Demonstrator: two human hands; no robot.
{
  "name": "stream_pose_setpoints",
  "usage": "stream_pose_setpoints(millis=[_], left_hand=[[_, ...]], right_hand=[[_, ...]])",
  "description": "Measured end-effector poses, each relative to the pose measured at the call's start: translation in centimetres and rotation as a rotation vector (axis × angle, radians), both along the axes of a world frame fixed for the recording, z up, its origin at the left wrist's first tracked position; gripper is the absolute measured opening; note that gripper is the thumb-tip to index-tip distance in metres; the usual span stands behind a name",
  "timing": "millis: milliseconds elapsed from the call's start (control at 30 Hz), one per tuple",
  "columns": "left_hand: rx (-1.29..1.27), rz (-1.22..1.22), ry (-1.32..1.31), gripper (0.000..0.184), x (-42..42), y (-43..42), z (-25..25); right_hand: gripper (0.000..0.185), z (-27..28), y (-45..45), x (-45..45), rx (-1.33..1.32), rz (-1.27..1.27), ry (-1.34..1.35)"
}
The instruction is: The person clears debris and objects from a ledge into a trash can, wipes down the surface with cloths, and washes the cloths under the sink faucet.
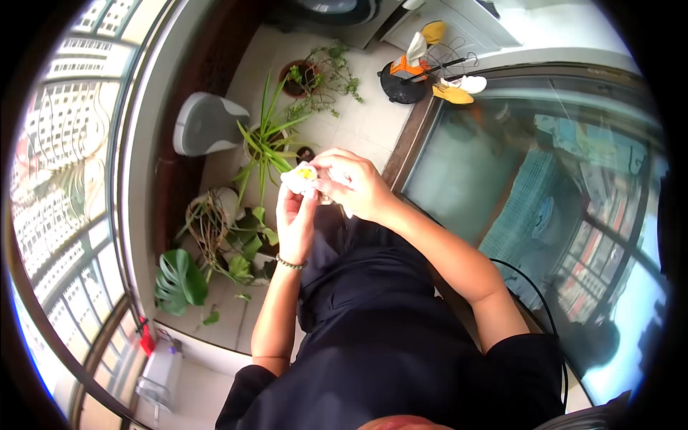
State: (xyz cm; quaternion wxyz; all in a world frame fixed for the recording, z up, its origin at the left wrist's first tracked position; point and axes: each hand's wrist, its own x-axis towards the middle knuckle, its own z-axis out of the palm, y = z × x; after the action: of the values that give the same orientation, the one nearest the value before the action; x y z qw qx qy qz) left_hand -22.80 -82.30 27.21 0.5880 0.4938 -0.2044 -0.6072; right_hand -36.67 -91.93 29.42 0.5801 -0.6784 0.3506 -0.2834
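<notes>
Near the middle of the head view, a small white item with a yellow centre is held up between both hands. My left hand, with a beaded bracelet at the wrist, pinches its lower edge between thumb and fingers. From the right, my right hand has its fingers curled at the item's right side, with the thumb close to my left fingertips. Something pale shows among the right fingers, too small to name.
A spiky green plant stands just beyond my hands. Around it are a grey-white stool, a trailing potted plant and a large-leafed plant. Windows line the left; a glass door is at right, near shoes.
</notes>
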Motion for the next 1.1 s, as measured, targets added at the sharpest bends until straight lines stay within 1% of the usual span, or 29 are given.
stream_pose_setpoints(millis=[100,133,167,200,267,300,367,400,433,500,533,567,633,667,767,800,833,900,933,967,1033,1067,1100], left_hand=[[-0.023,-0.137,-0.005,0.04,-0.1,-5.6,1.4],[-0.036,-0.169,-0.006,0.04,-0.2,-7.2,2.3],[-0.051,-0.205,-0.009,0.039,-0.4,-8.9,3.2],[-0.086,-0.209,-0.011,0.038,-1.0,-10.7,4.1],[-0.122,-0.263,-0.039,0.041,-1.4,-14.1,3.6],[-0.14,-0.284,-0.043,0.045,-2.0,-15.9,3.3],[-0.202,-0.407,-0.095,0.043,-4.5,-20.4,4.4],[-0.173,-0.427,-0.101,0.04,-6.2,-22.4,4.9],[-0.205,-0.483,-0.087,0.037,-7.8,-24.5,4.9],[-0.241,-0.592,-0.194,0.025,-12.2,-28.9,6.1],[-0.217,-0.641,-0.195,0.02,-14.8,-31.0,7.1],[-0.247,-0.698,-0.216,0.02,-17.3,-33.1,7.8],[-0.367,-0.767,-0.185,0.019,-22.0,-37.2,7.4],[-0.38,-0.79,-0.152,0.019,-23.9,-39.0,7.1],[-0.444,-0.847,-0.205,0.017,-29.4,-44.5,7.2],[-0.499,-0.865,-0.31,0.017,-30.6,-46.1,7.4],[-0.494,-0.854,-0.233,0.017,-32.0,-47.5,7.0],[-0.454,-0.856,-0.203,0.018,-34.4,-50.0,7.6],[-0.426,-0.848,-0.157,0.018,-35.7,-51.4,7.8],[-0.369,-0.878,-0.131,0.018,-36.5,-52.8,8.0],[-0.451,-0.866,-0.078,0.018,-38.8,-55.5,8.3],[-0.48,-0.919,-0.118,0.019,-39.3,-57.1,8.1],[-0.493,-0.933,-0.124,0.019,-39.7,-58.5,8.1]], right_hand=[[0.023,0.4,-2.6,-2.9,0.161,-0.162,-0.078],[0.024,0.4,-3.5,-4.1,0.351,-0.204,-0.115],[0.024,0.7,-4.6,-5.1,0.353,-0.275,-0.052],[0.024,0.1,-5.8,-6.6,0.346,-0.35,-0.06],[0.025,-1.0,-7.8,-9.6,0.319,-0.499,-0.1],[0.028,-1.3,-8.8,-11.5,0.341,-0.521,-0.053],[0.024,-2.1,-10.7,-14.1,0.254,-0.69,-0.154],[0.026,-1.9,-11.8,-15.7,0.297,-0.698,-0.215],[0.03,-1.7,-12.8,-17.2,0.34,-0.708,-0.275],[0.036,-4.5,-14.7,-20.0,0.105,-0.724,-0.292],[0.04,-3.5,-15.3,-21.6,0.276,-0.657,-0.367],[0.039,-3.6,-16.2,-23.1,0.287,-0.628,-0.266],[0.038,-3.2,-19.9,-26.7,0.294,-0.554,-0.059],[0.034,-2.5,-21.6,-28.7,0.19,-0.541,0.076],[0.033,-4.0,-26.1,-33.2,-0.282,-0.728,0.25],[0.036,-4.0,-27.7,-34.7,-0.338,-0.75,0.31],[0.045,-4.6,-29.2,-36.0,-0.314,-0.779,0.239],[0.055,-3.8,-31.8,-37.8,-0.141,-0.768,-0.094],[0.061,-3.5,-33.2,-38.6,-0.153,-0.751,-0.083],[0.06,-3.4,-34.4,-38.9,-0.177,-0.759,-0.035],[0.06,-3.5,-37.2,-39.6,-0.237,-0.781,0.067],[0.057,-3.5,-38.5,-40.5,-0.212,-0.746,0.024],[0.053,-2.4,-39.6,-40.9,-0.068,-0.735,-0.099]])
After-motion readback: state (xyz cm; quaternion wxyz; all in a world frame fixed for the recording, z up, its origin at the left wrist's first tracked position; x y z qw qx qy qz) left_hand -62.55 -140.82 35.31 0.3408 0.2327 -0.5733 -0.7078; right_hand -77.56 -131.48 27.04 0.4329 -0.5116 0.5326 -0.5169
